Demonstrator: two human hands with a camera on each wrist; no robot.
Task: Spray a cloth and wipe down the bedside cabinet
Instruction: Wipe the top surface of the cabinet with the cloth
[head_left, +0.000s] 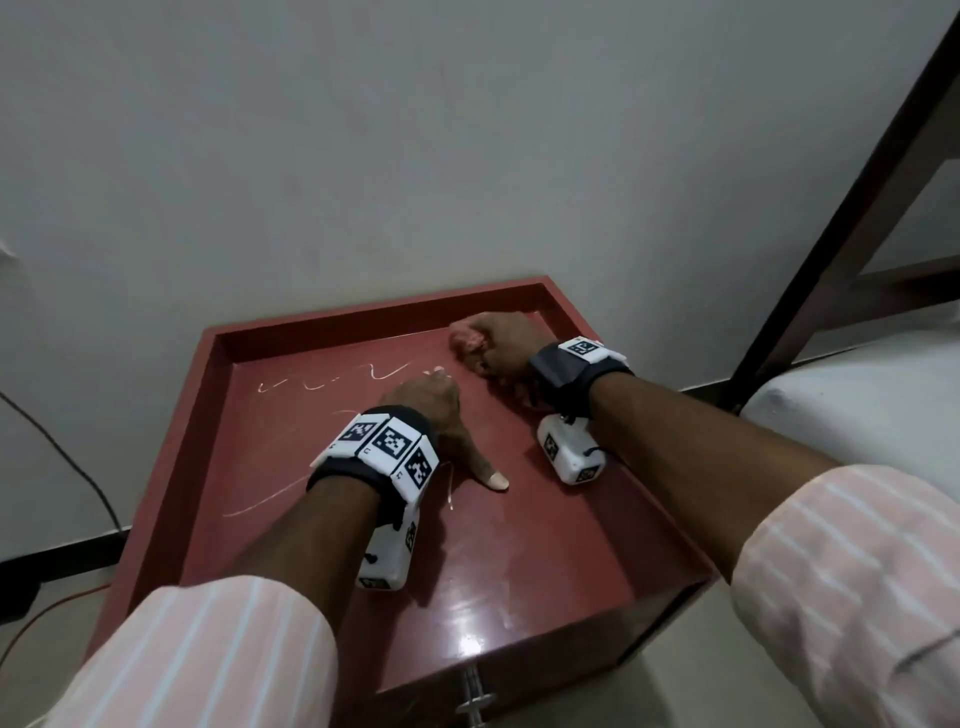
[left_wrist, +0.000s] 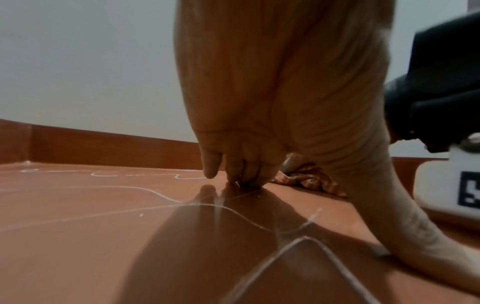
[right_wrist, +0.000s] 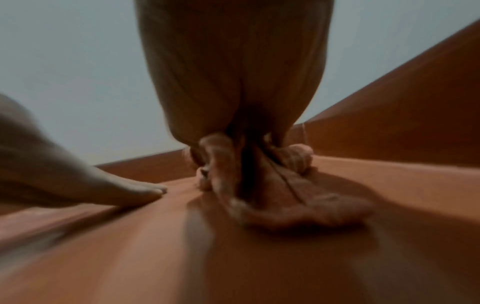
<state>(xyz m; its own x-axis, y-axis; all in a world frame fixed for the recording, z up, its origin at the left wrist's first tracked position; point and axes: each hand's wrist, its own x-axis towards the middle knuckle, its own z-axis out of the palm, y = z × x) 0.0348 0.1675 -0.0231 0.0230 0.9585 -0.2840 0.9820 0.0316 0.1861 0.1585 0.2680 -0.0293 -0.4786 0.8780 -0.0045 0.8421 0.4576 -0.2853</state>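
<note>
The red bedside cabinet (head_left: 519, 545) has a glossy top with a raised rim (head_left: 363, 317). Thin white squiggly lines (head_left: 363, 376) run across its left half. My right hand (head_left: 498, 343) grips a bunched pinkish cloth (head_left: 467, 345) on the top near the far right corner. In the right wrist view the cloth (right_wrist: 285, 197) trails flat on the surface under my right hand (right_wrist: 233, 82). My left hand (head_left: 457, 421) holds nothing and rests on the middle of the top, thumb spread out. Its fingertips (left_wrist: 233, 174) touch the surface, just left of the cloth (left_wrist: 306, 179). No spray bottle is in view.
A grey wall stands right behind the cabinet. A white mattress (head_left: 857, 405) and a dark wooden frame (head_left: 857, 208) lie close on the right. A cable (head_left: 78, 467) hangs at the left by the floor. A metal drawer handle (head_left: 472, 696) sticks out at the front.
</note>
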